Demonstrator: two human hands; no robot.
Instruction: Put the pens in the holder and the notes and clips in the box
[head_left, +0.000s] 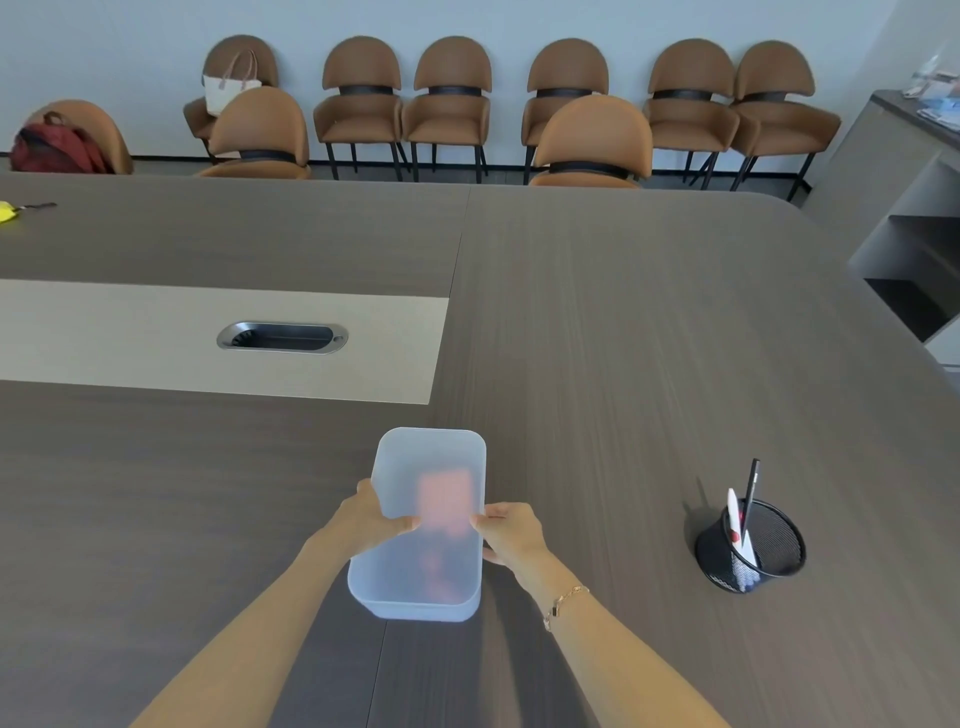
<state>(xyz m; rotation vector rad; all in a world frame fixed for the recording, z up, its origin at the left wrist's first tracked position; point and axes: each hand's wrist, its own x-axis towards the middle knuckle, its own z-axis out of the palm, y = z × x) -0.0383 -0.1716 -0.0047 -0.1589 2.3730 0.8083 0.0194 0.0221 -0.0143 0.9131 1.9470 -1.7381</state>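
A frosted translucent plastic box (426, 467) with its lid on sits on the dark wooden table in front of me. Pink notes (447, 501) and reddish shapes show dimly through the lid. My left hand (371, 517) grips the box's left side with the thumb on the lid. My right hand (511, 535) grips its right side the same way. A black mesh pen holder (753, 548) stands to the right, apart from the box. It holds a white pen (735, 514) and a black pen (751, 486).
A beige inlay strip with a metal cable grommet (282, 338) runs across the table's left half. A yellow item (8, 210) lies at the far left. Brown chairs (449, 104) line the back wall. A grey shelf unit (914, 234) stands at right.
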